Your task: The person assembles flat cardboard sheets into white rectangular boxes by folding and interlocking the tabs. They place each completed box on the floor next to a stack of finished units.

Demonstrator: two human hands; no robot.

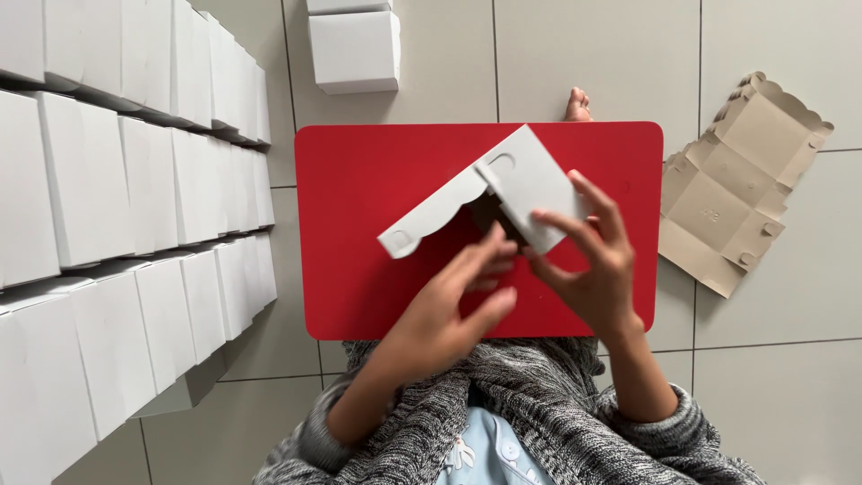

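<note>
A half-folded white cardboard box (525, 180) hangs above a red tray table (359, 189), with one scalloped flap (431, 216) sticking out to the left. My right hand (588, 260) grips the box at its lower right corner, fingers spread over its side. My left hand (449, 310) reaches up from below, its fingertips touching the box's underside near the dark opening. Both arms wear grey knitted sleeves.
Rows of finished white boxes (135, 180) are stacked along the left. One more white box (355, 49) stands on the tiled floor at the top. A flat unfolded brown-sided box blank (732, 184) lies on the floor at the right. A bare toe (577, 105) shows past the table.
</note>
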